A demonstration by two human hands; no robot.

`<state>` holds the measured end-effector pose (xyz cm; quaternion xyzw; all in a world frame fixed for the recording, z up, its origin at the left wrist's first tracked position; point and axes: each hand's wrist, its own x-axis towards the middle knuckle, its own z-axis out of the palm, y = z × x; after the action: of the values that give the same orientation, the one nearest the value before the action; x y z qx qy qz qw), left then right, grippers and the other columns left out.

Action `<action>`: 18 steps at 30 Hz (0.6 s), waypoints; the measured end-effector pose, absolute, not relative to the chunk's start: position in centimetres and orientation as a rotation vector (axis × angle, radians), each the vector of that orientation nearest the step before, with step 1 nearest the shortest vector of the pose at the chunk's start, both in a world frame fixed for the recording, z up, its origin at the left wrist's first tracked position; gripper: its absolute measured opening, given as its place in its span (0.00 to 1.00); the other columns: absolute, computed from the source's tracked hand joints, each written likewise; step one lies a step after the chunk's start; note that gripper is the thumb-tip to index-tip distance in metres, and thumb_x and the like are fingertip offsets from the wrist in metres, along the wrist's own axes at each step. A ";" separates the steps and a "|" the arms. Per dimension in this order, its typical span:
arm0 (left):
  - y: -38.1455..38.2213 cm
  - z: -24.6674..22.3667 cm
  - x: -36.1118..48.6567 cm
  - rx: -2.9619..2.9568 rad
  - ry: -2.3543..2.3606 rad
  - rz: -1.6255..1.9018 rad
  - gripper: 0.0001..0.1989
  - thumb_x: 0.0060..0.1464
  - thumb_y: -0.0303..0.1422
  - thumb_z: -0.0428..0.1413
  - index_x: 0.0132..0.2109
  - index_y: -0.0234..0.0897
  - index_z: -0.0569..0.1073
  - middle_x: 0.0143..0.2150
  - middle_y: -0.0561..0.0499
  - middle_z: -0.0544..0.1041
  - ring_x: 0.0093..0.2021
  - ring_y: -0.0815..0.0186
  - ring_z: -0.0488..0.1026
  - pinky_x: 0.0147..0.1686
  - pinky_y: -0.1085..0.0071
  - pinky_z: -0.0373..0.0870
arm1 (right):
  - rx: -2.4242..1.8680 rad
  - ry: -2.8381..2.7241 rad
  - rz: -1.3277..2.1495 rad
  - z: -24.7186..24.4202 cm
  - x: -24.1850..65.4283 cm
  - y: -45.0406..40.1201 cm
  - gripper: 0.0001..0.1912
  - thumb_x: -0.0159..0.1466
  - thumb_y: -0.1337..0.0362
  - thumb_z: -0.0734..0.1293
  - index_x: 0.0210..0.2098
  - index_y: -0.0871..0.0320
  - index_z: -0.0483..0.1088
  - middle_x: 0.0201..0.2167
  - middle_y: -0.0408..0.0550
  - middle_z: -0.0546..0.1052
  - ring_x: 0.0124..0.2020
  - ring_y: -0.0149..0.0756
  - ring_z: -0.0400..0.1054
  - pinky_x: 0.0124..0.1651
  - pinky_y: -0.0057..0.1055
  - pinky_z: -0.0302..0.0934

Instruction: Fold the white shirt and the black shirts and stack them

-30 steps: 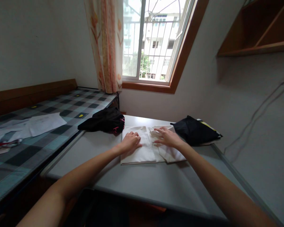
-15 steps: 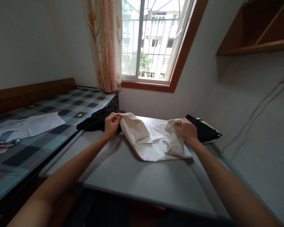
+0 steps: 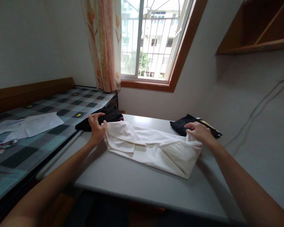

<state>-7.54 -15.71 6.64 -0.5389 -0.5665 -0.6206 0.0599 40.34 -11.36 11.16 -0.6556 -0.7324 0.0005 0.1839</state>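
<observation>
Head view: a white garment (image 3: 151,148) lies stretched across the grey bench (image 3: 142,186). The left hand (image 3: 97,126) pinches its left end in a closed grip; the right hand (image 3: 198,132) presses loosely spread fingers on its right end. Pulling unevenly could drag the cloth into the black garment (image 3: 104,117) or the dark folded pile (image 3: 191,124) nearby.

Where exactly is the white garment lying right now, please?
In the head view, the white garment lies stretched across the grey table, between the left hand and right hand, with black clothes behind its left end.
</observation>
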 end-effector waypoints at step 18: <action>-17.0 3.1 7.4 -2.956 -1.198 -0.619 0.22 0.59 0.39 0.52 0.56 0.31 0.68 0.55 0.34 0.70 0.54 0.51 0.69 0.52 0.59 0.66 | -1.717 -2.137 0.082 10.2 28.5 -8.2 0.15 0.63 0.64 0.57 0.32 0.59 0.74 0.32 0.54 0.78 0.33 0.38 0.71 0.36 0.28 0.58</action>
<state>7.36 -17.00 3.08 -0.9085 -0.3682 -0.1902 -0.0534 28.48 -8.20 10.18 -0.6137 -0.7636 0.0294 0.1983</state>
